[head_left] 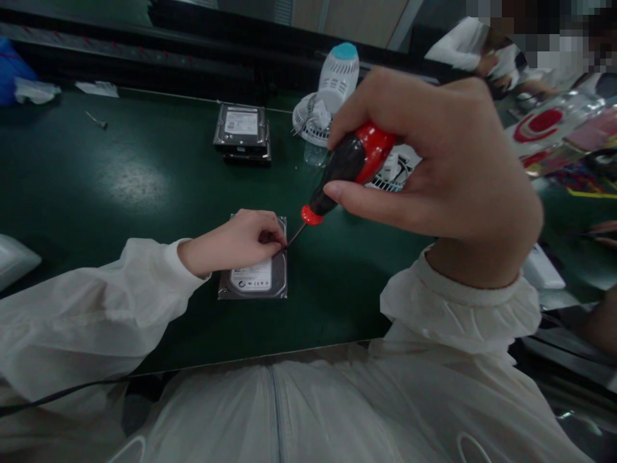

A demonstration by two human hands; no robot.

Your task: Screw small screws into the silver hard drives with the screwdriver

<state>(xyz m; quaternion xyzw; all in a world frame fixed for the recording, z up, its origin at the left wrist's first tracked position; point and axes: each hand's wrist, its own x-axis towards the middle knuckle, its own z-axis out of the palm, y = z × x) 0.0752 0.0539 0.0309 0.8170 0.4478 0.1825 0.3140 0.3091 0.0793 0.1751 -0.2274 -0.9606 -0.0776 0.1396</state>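
Observation:
A hard drive (263, 283) lies flat on the green table, its white label partly covered by my left hand (248, 238). The thumb and fingers of that hand are pinched together at the drive's right edge, by the screwdriver's tip; what lies between them is too small to make out. My right hand (443, 154) is wrapped round the handle of a red and black screwdriver (347, 161). Its thin shaft slants down to the left, and the tip meets the fingertips of my left hand at the drive's edge.
Further back stands a stack of hard drives (241, 128). Beside it is a white fan-like device (337, 80) with a blue top. A small screw-like piece (99, 121) lies at the left. Plastic bottles (554, 128) and a co-worker's sleeve (456, 48) are at the right.

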